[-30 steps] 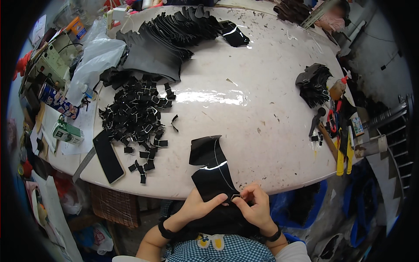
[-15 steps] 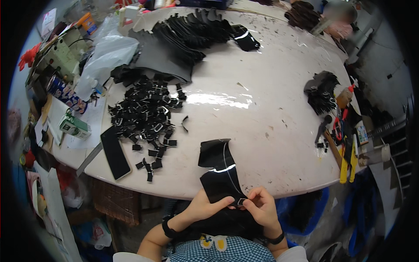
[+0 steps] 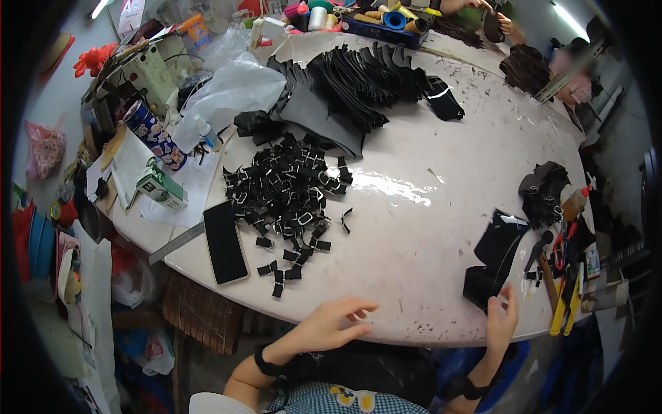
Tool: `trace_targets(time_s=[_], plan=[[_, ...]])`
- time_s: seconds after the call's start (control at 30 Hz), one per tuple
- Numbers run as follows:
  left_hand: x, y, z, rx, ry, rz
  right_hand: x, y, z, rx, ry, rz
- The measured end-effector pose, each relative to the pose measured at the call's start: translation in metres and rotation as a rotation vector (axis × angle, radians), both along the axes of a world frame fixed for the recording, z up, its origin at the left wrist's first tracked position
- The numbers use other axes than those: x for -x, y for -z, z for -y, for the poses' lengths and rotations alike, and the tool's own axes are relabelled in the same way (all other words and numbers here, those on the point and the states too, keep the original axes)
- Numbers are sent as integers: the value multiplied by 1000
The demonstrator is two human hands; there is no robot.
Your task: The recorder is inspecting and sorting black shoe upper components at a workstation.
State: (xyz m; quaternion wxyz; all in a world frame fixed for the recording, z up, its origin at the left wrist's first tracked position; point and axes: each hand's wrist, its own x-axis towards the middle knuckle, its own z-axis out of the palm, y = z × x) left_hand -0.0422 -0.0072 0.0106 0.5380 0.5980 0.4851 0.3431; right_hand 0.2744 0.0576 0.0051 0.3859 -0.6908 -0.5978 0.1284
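Note:
A black glossy leather-like piece point(image 3: 493, 252) with a notched side and a pale line along one edge is at the right of the table. My right hand point(image 3: 502, 319) has its thumb and fingers at the near end of that piece, pinching it; the fingers hide the gripped end. Over the table's front edge, my left hand point(image 3: 334, 323) is open and holds nothing, its fingers loosely curved and apart. A heap of small black tabs with metal buckles point(image 3: 286, 186) lies left of the middle, beyond my left hand.
A phone point(image 3: 225, 243) and a metal ruler point(image 3: 177, 243) lie by the heap. Stacked black pieces point(image 3: 365, 79) fan out farther back. At the right are a dark bundle point(image 3: 543, 193), a hammer point(image 3: 545, 259) and yellow-handled scissors point(image 3: 567, 307). Another person's hand point(image 3: 509, 27) shows at the far edge.
The black piece has moved from in front of me to the right with my right hand. My left hand has let go of it and opened. The view has shifted.

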Motion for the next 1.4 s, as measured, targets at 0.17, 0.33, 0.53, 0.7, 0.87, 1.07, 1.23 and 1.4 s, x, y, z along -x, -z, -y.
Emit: trace_targets(time_s=[0.17,0.33,0.53,0.7,0.87,1.07,1.23,1.4], plan=[[38,-35,-27,-370,-18,-411,-16,19,8,-108,60,76],[69,-64,-91,-612,45,-711,1,40,11,-185,-38,20],[115,-67,-210,-681,-5,-1269,-5,59,6,-213,-5,-42],[155,-44,-270,-695,187,-1829,-9,61,7,-167,-29,39],[170,-35,-291,-850,222,-1805,-3,54,6,-171,-38,16],[163,-61,-325,-1002,98,-1690,1,47,5,-133,-26,61],[147,-60,-348,-1011,132,-1861,3,44,2,-123,-14,42],[152,-57,-355,-693,249,-1898,2,42,4,-132,-33,71]])
